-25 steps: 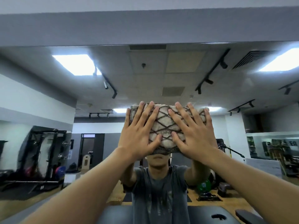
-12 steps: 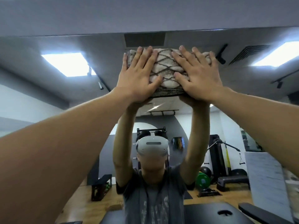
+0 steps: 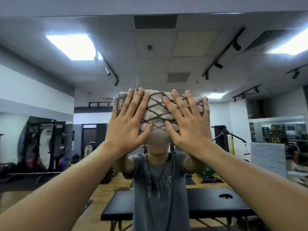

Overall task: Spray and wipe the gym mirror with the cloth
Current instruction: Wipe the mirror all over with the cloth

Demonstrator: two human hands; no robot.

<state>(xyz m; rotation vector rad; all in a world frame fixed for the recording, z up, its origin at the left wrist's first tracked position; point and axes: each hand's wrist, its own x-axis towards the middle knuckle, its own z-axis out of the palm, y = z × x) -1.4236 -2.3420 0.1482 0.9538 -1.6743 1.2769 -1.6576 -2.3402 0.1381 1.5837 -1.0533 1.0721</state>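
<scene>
- The cloth point(image 3: 158, 112), a folded cream towel with a dark diamond pattern, lies flat against the gym mirror point(image 3: 50, 100) at about head height, in the middle of the view.
- The left hand point(image 3: 129, 124) presses on the cloth's left half, fingers straight and spread, thumb angled across the lower edge; its grip is wide and flat, curled round nothing.
- The right hand point(image 3: 190, 124) presses on the right half in the same way, fingers fanned upward, thumb pointing inward towards the left thumb, the two thumbs apart.
- Both forearms reach up from the bottom corners of the view.
- The mirror shows the person's reflection in a grey T-shirt point(image 3: 160, 185), arms raised behind the cloth.
- Behind the reflection stands a black padded massage table point(image 3: 215, 202) with a face hole, on a wooden floor.
- Further off, a squat rack point(image 3: 50, 140) stands at the left, and ceiling light panels point(image 3: 73, 45) glow above.
</scene>
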